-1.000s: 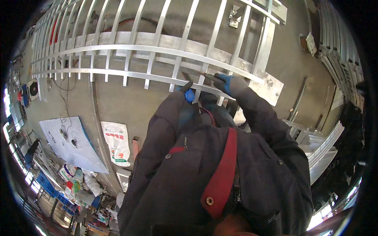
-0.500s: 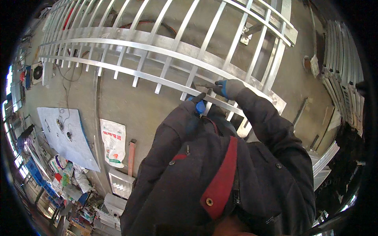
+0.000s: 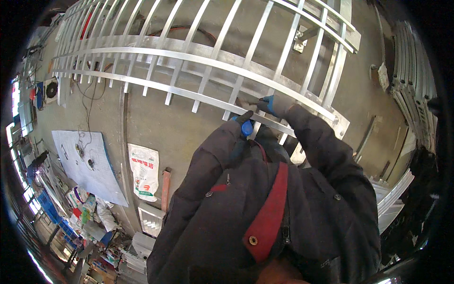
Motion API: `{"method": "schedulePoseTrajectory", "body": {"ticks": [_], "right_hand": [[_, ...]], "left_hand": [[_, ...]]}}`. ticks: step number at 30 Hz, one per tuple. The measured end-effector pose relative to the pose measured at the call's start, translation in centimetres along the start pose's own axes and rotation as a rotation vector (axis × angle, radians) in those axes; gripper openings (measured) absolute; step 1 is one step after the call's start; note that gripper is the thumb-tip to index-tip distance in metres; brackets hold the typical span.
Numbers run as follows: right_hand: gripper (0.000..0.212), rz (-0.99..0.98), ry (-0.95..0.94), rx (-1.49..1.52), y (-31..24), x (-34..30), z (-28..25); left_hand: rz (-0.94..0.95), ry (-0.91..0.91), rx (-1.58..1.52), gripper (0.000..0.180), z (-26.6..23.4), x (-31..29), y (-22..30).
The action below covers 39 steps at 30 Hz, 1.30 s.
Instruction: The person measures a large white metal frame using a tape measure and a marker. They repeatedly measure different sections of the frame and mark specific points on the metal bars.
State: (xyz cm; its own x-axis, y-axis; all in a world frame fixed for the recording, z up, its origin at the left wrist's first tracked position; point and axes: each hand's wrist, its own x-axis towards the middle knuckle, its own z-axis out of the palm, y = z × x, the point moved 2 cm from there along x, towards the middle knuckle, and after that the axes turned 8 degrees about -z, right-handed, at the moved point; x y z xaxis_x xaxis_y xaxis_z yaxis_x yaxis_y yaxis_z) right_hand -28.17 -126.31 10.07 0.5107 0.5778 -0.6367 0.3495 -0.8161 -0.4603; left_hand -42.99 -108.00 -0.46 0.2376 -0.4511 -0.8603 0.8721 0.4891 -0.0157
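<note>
A long silvery metal railing frame, with many crossbars, lies ahead of me. My left hand, in a dark and blue glove, is closed at its near rail around a rounded blue object whose kind I cannot make out. To its right, my right hand reaches over the same rail in a grey and blue glove. Its fingers are closed on a slim dark tool pointing left between the crossbars. The tool's exact kind is too small to tell.
A white printed sack and a reddish bar lie on the floor at left. Beyond them is a pale sheet with cables on it. Metal lengths are stacked at far right. Scrap and bags pile up lower left.
The whole view has shifted slightly, so the railing and floor things sit a little further right and lower. Both hands keep their places at the near rail, with the same grips.
</note>
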Motion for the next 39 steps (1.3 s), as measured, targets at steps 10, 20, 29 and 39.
{"method": "schedulePoseTrajectory", "body": {"ticks": [10,20,29,39], "right_hand": [[0.06,0.072,0.2,0.496,-0.8,-11.4,1.6],[0.058,0.577,0.139,0.413,8.8,-27.5,1.0],[0.055,0.508,0.089,0.234,12.2,-21.3,2.4],[0.054,0.408,-0.2,0.26,10.5,-19.9,3.0]], "left_hand": [[-0.071,0.019,0.063,0.04,-0.9,1.3,1.4],[-0.057,0.022,0.065,0.043,-0.4,1.2,1.4],[-0.035,0.006,0.073,0.045,0.1,0.7,1.5],[-0.008,-0.027,0.074,0.047,0.5,0.1,1.6]]}}
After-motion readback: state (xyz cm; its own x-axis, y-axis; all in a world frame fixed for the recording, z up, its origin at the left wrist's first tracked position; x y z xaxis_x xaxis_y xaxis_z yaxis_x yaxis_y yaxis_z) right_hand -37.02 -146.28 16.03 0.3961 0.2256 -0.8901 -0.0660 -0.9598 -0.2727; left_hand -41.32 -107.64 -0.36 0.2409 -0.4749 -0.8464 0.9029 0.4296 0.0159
